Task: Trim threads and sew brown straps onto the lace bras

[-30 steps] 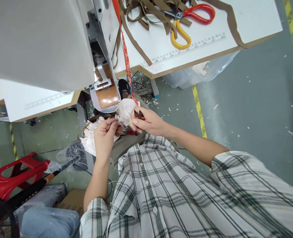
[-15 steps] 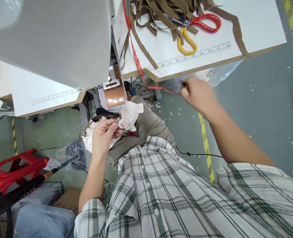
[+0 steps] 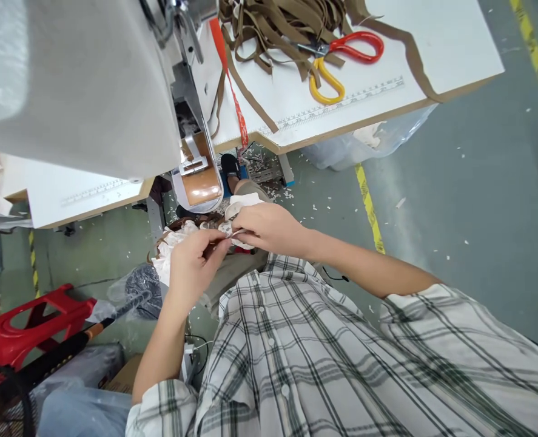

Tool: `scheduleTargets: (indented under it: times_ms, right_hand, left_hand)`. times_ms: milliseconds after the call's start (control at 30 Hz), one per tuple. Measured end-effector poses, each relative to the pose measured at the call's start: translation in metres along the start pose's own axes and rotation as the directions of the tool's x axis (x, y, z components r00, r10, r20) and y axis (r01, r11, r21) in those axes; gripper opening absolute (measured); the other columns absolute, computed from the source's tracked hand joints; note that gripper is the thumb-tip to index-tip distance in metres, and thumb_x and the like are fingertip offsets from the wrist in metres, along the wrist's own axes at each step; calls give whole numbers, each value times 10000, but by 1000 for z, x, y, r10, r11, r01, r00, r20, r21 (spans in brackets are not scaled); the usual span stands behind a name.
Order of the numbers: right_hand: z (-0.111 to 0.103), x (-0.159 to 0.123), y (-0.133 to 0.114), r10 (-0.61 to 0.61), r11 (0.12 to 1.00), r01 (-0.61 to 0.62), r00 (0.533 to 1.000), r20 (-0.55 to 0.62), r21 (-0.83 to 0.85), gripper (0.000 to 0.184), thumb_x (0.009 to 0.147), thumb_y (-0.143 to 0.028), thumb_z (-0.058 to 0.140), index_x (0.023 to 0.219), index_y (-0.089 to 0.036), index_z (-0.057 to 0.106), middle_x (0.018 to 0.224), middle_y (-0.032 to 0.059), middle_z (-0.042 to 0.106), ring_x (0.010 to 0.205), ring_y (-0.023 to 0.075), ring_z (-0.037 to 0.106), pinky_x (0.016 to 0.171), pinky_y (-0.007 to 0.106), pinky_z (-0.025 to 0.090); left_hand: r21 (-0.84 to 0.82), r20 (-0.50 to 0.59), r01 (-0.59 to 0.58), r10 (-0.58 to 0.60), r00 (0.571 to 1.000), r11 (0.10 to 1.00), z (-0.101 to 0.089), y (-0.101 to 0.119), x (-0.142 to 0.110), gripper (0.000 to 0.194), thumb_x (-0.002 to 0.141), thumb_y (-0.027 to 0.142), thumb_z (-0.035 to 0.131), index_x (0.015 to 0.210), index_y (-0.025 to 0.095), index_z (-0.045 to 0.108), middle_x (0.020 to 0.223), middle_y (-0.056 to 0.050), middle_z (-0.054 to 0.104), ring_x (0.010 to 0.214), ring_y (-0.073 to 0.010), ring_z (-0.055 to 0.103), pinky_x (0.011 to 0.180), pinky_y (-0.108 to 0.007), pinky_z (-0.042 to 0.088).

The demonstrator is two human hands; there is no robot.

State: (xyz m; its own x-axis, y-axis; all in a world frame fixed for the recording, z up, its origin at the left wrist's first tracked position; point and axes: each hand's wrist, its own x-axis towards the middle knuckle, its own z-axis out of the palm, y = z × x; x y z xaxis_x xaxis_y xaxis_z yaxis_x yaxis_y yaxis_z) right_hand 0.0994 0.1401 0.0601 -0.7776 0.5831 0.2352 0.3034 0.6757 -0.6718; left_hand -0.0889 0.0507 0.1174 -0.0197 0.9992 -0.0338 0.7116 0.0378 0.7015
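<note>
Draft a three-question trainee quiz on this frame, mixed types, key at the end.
1. True or false: brown strips lie bunched on the white tabletop.
2. Multiple choice: the handles of the scissors are
A) both black
B) one red, one yellow
C) both green
3. Fill the blank: the left hand and right hand meet at the ____ cloth.

Key: 1 true; 2 B; 3 white.

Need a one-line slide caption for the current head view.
Left hand and right hand pinch white fabric near a sewing machine; scissors and brown strips lie on the white tabletop.
</note>
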Motion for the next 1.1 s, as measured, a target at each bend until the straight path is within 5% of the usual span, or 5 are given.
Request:
scheduleTargets:
  times_ms: [167,733,900,1000,1100]
  right_hand:
    - [9,-13,6,-82,996,69,963,-255,-60,325,1017,-299,425,824,-227,677,838,43,720,791,160,621,730,296,418]
    - [18,-23,10,-192,980,193,897,-397,-39,173,975,-210,537,835,-224,637,773,10,687,738,136,613,671,264,423]
    - [16,-33,12,160,977,-105,937,-311,188,66,852,-160,582,857,-215,617,755,-4,667,632,124,555,602,247,407]
    - [12,-34,7,297,924,-218,927,-228,315,186,821,-179,585,990,-217,650,817,-9,689,603,106,520,614,242,410]
    - [9,-27,1,422,830,-328,898,-123,451,94,828,-214,577,877,-199,656,745,-14,670,594,99,516,594,234,384]
  left_hand:
    - [-239,143,88,-55,988,967,14,1,-17,186,991,284,522,1017,222,696,796,-13,748,620,-125,678,595,-223,521]
    - [-199,-192,-83,45,980,976,12,6,-1,102,933,189,605,847,193,661,834,-22,651,790,-140,602,730,-261,482]
    - [-259,-637,145,-282,717,955,-17,-50,4,227,1008,337,432,1013,196,610,789,9,551,681,-131,540,678,-271,480]
    - [78,-397,292,-239,886,953,-15,-77,-1,232,957,360,536,1022,177,662,951,-64,660,848,-188,613,809,-338,503]
    - [79,-122,80,-70,990,994,16,-72,-15,371,947,398,576,1250,185,598,1182,-121,662,1071,-240,633,940,-395,507]
